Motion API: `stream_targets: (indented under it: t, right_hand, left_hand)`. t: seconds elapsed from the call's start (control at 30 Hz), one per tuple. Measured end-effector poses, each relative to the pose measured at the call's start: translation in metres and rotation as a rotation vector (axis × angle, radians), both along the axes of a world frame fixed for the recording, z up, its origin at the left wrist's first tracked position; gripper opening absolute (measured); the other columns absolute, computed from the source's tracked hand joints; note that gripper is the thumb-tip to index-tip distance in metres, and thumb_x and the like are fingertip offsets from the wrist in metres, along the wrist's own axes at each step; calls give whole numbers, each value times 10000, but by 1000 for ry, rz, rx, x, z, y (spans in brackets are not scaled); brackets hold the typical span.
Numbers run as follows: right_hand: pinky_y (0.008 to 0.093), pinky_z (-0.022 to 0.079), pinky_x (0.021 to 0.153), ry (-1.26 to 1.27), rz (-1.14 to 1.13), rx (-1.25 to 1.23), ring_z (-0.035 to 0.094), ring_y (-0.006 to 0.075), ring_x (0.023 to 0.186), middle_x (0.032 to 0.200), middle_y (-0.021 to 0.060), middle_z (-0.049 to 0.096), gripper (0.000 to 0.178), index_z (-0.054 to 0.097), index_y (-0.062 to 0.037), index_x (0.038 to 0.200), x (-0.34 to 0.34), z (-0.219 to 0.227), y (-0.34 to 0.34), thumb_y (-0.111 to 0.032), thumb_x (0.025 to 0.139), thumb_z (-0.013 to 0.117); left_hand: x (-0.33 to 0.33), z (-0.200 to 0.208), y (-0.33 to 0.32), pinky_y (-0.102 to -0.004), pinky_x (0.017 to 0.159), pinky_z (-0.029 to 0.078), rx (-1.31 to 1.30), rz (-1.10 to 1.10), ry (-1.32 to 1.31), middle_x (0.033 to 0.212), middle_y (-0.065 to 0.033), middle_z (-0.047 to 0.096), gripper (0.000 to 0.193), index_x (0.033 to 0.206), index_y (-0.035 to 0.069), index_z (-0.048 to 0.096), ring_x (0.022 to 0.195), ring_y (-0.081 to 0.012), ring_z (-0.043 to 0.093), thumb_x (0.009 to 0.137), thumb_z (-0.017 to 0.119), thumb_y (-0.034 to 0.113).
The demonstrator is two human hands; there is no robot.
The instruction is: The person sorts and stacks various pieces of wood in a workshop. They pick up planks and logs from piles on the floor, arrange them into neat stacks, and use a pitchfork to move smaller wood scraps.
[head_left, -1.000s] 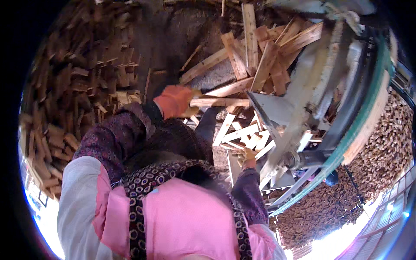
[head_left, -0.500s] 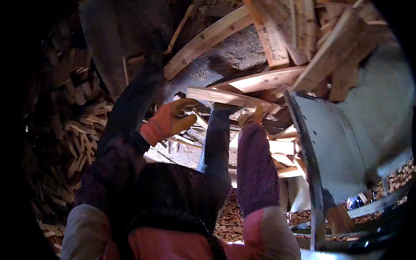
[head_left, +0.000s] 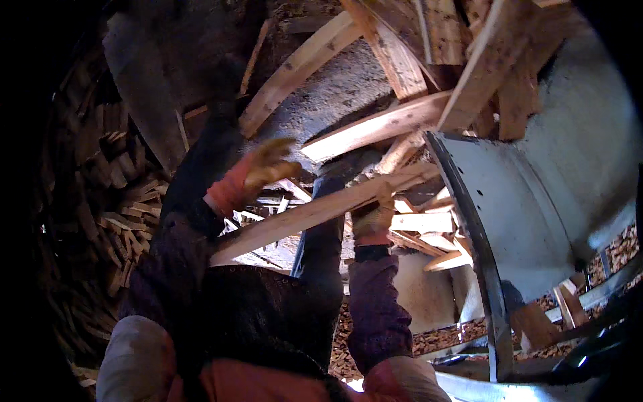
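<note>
My right hand (head_left: 372, 218), in a tan work glove, is closed around a long wooden board (head_left: 288, 224). The board slants across my front, its near left end over my dark apron. My left hand (head_left: 270, 167), in an orange and tan glove, is raised above the board's left part. Its fingers are apart and hold nothing. Just beyond both hands, a pale board (head_left: 378, 126) lies on the pile, and a curved, knotty board (head_left: 298, 70) lies farther left.
At the right stands a grey-green metal panel (head_left: 529, 214) with a dark upright edge. Thick planks (head_left: 395, 57) lean at the far right. Many short wood pieces (head_left: 127, 231) are heaped at the left. Wood chips (head_left: 435, 340) lie low at the right, and splinters are scattered between my legs.
My right hand has come nearer, and the board in it has swung from lying crosswise to slanting toward me. My left hand has shifted slightly up. The whole view has moved a little.
</note>
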State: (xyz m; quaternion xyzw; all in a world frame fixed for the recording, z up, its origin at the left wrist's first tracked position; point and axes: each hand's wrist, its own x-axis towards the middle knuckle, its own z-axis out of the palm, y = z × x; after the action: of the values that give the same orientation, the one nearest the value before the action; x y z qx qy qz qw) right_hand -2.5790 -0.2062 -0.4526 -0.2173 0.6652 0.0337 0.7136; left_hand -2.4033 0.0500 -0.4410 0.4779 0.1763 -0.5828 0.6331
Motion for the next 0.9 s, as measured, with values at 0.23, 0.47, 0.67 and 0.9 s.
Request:
stream_targets:
  t: [0.23, 0.47, 0.67, 0.9]
  right_hand:
    - [393, 598, 778, -158, -225, 291, 677, 253, 837, 945, 74, 667, 349, 621, -83, 1121, 74, 30, 43, -379, 946, 681]
    - [387, 481, 1022, -166, 1168, -265, 633, 333, 1164, 1248, 252, 654, 977, 417, 65, 1465, 168, -15, 89, -372, 695, 829]
    - [487, 517, 956, -63, 1512, -834, 621, 461, 1087, 1197, 309, 621, 866, 397, 34, 1442, 157, -28, -39, -258, 733, 800]
    - [424, 471, 1065, 943, 1733, -132, 562, 349, 1260, 1336, 188, 610, 755, 457, -70, 1450, -174, 118, -42, -327, 823, 790]
  left_hand:
    - [-78, 13, -10, -260, 730, 502, -387, 53, 960, 1102, -70, 556, 503, 1438, 28, 396, 884, -124, 568, 996, 594, 166]
    - [-60, 11, 7, -385, 883, 549, -178, -348, 409, 1217, -105, 643, 434, 1339, 24, 542, 1082, -225, 643, 987, 632, 260]
    - [-2, 14, -18, -385, 1031, 508, 84, -221, 249, 1321, -133, 635, 559, 1477, 23, 477, 1216, -214, 613, 1028, 597, 335]
    - [40, 34, -40, -342, 941, 532, 187, -135, 309, 1231, -114, 673, 535, 1458, 42, 501, 1093, -202, 651, 1001, 639, 284]
